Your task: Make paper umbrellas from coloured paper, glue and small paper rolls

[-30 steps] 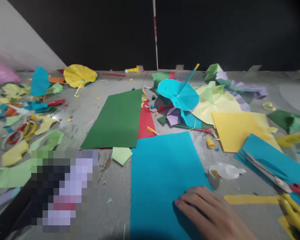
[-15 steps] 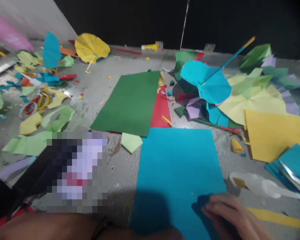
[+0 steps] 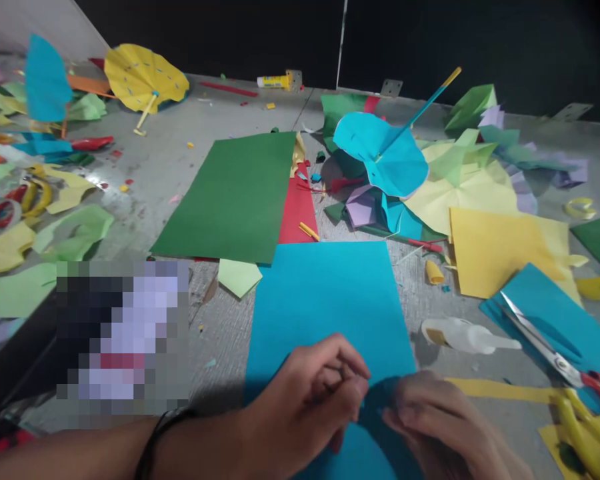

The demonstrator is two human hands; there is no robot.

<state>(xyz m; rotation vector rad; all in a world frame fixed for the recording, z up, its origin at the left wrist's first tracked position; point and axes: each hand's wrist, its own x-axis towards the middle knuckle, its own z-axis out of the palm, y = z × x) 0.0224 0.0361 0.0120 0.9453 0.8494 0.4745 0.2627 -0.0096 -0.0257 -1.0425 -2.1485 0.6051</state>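
A large blue sheet [image 3: 330, 300] lies flat on the floor in front of me. Over its lower part is my left hand [image 3: 315, 393], a dark band at its wrist, fingers curled and thumb against the fingertips; a tiny blue bit shows by the thumb, too small to make out. Close by on the right, my right hand [image 3: 435, 420] rests at the sheet's right edge with fingers bent together; what they hold, if anything, is hidden. Beyond the blue sheet lie a dark green sheet [image 3: 230, 193] and a partly covered red sheet [image 3: 300, 213].
To the right are scissors [image 3: 560, 363], a glue bottle [image 3: 465, 335], a yellow sheet [image 3: 505, 247] and a yellow strip [image 3: 500, 389]. A blue paper umbrella [image 3: 380, 150] stands farther back. At left are a yellow umbrella [image 3: 143, 77], a pixelated object [image 3: 140, 320] and paper scraps.
The view has shifted right, showing the scissors' handles. My left hand has risen from the bottom edge onto the blue sheet, close to my right hand.
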